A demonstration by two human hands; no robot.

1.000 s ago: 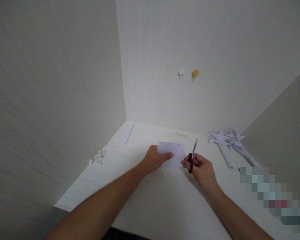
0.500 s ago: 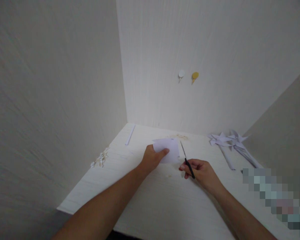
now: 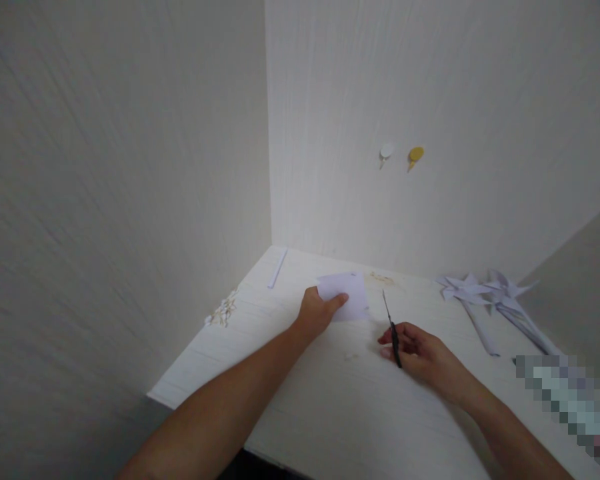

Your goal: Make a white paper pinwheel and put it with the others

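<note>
In the head view, the hands are apart, each with its own load. The left hand [image 3: 317,310] is clamped on a sheet of white paper [image 3: 351,290], thumb across its face, over the middle of the counter [image 3: 310,400]; whether the sheet touches the surface I cannot tell. The right hand [image 3: 423,353] has its fingers curled about the black-handled scissors [image 3: 395,343], just right of the sheet and clear of it, blades pointing away from the person. Whether any finger sits in a loop is unclear.

The left thumb reaches well into the sheet, so a deep cut from the right could meet it. The paper's right side has no support from the fingers, so it might bend under the blades and leave a ragged line. The scissors' hold looks loose; they could twist or drop, nicking the counter. Off to the right, the paper pinwheels [image 3: 464,289] lie with their rolled-paper sticks [image 3: 481,328] beyond the right hand; a wide outward swing of that arm could crumple them.
</note>
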